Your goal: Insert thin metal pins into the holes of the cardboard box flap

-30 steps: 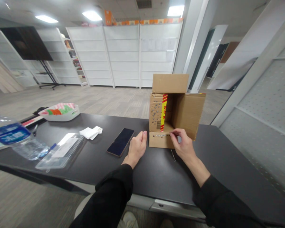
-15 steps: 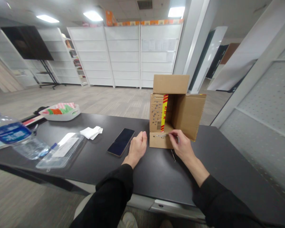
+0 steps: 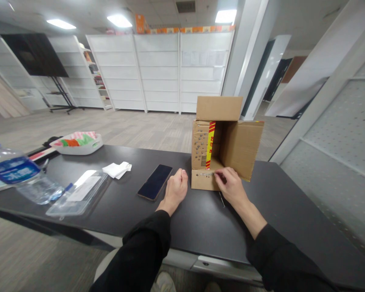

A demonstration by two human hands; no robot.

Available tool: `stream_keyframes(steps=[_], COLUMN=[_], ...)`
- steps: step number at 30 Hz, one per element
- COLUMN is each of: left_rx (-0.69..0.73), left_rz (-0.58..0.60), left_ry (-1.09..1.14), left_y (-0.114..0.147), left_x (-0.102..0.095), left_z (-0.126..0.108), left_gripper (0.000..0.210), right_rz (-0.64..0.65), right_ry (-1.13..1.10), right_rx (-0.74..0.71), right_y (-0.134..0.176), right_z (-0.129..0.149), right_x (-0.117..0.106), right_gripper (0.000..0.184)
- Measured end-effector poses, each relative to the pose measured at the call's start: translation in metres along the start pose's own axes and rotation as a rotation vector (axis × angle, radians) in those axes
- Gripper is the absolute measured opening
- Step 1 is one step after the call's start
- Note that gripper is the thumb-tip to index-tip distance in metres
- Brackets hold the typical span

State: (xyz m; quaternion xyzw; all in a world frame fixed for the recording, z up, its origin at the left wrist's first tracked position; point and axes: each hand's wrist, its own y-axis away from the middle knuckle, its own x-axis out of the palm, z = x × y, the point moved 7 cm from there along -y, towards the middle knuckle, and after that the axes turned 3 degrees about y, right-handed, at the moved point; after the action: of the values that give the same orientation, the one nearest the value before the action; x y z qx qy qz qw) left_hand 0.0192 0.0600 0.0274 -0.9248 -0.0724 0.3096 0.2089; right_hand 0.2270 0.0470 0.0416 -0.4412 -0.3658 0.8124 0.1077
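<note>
A cardboard box (image 3: pixel 242 146) stands on the dark table with its opening toward me and its flaps spread. Along its lower front flap runs a row of small silvery studs (image 3: pixel 204 174); more dark round spots dot the left flap. My right hand (image 3: pixel 231 184) pinches at the right end of that row, fingertips at the cardboard; whatever is between them is too small to make out. Left of the box, my left hand (image 3: pixel 177 187) is closed in a loose fist above the table, its inside hidden. A thin metal rod (image 3: pixel 222 199) lies under my right hand.
A phone (image 3: pixel 155 182) lies left of my left hand. Farther left are folded white tissue (image 3: pixel 117 170), a clear plastic case (image 3: pixel 79 194), a water bottle (image 3: pixel 21 172) lying tilted, and a white basket (image 3: pixel 77 149) with colourful packets. A grey partition (image 3: pixel 337 150) borders the table's right side.
My right fingertips have shifted very slightly left and down along the front flap. My left hand and the box stay as they were.
</note>
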Motion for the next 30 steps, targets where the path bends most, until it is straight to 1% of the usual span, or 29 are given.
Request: stream_keyframes(steps=[13, 20, 30], left_rx=[0.009, 0.013, 0.081], left_rz=[-0.020, -0.010, -0.006], left_ry=[0.040, 0.086, 0.142], left_y=[0.0010, 0.0019, 0.0034], left_x=[-0.0019, -0.0032, -0.0050], left_z=[0.0015, 0.0010, -0.0039], left_gripper=[0.029, 0.027, 0.021], right_rz=[0.026, 0.031, 0.014], right_ry=[0.009, 0.036, 0.020], right_rx=[0.018, 0.004, -0.002], right_y=[0.0009, 0.0030, 0.0026], right_z=[-0.0026, -0.0054, -0.0023], right_x=[0.0057, 0.0101, 0.0083], right_gripper=[0.018, 0.017, 0.018])
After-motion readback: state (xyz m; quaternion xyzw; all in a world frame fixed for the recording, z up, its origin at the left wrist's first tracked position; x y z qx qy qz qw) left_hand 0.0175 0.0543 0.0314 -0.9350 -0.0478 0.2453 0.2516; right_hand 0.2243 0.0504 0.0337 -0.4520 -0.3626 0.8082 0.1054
